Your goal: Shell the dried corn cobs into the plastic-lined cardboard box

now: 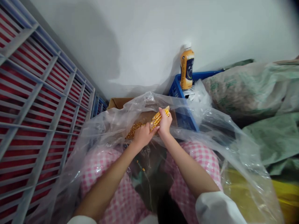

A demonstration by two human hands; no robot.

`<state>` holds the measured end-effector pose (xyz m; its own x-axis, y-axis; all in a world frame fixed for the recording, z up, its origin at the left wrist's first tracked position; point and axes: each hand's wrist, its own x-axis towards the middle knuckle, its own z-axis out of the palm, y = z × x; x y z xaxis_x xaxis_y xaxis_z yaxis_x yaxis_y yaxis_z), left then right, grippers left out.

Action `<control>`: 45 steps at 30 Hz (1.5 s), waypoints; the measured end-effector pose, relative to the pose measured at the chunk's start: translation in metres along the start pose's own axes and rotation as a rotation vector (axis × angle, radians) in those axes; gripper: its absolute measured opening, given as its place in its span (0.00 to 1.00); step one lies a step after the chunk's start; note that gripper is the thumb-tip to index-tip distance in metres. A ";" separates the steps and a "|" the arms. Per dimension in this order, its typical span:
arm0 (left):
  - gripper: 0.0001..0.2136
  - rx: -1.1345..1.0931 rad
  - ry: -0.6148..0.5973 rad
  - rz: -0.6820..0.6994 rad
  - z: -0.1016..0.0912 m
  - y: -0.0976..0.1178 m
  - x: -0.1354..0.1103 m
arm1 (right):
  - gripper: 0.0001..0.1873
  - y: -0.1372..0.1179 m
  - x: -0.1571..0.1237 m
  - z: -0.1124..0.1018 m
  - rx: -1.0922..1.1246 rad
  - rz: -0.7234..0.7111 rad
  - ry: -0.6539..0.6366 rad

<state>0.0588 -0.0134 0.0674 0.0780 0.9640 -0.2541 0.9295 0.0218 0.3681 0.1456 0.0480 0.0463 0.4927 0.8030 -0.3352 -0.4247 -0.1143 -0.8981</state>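
Both my hands grip one yellow corn cob (157,119) above a cardboard box (118,103). My left hand (142,135) is closed round the cob's near end. My right hand (164,123) is wrapped round its far end, thumb on the kernels. Loose yellow kernels (133,130) lie in a heap inside the box, just left of my hands. A clear plastic sheet (210,130) drapes over my lap and the box edge. My knees in pink checked trousers (105,168) show under it.
A blue and red slatted crate wall (35,102) stands on the left. Behind the box is a blue plastic crate (177,90) with an orange drink bottle (187,68) on it. Green woven sacks (252,90) pile up on the right, against a white wall.
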 end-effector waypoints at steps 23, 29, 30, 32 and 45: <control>0.23 -0.254 -0.080 0.163 0.000 -0.016 0.008 | 0.16 -0.008 0.000 -0.001 0.023 0.105 -0.029; 0.26 -0.436 -0.044 0.097 0.001 -0.018 0.011 | 0.14 -0.014 -0.001 0.002 0.106 0.137 -0.017; 0.28 -0.489 -0.019 0.056 0.000 -0.019 0.012 | 0.14 -0.015 -0.002 0.002 0.118 0.139 -0.019; 0.30 -0.560 0.034 -0.002 -0.002 -0.020 0.014 | 0.14 -0.016 -0.002 0.002 0.140 0.152 -0.026; 0.24 -0.313 0.072 0.101 -0.003 -0.015 0.008 | 0.14 -0.017 -0.005 0.002 0.117 0.113 -0.048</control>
<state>0.0443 -0.0052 0.0621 0.1278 0.9814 -0.1431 0.7615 -0.0047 0.6481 0.1487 0.0475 0.0633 0.4011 0.8163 -0.4157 -0.5620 -0.1391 -0.8154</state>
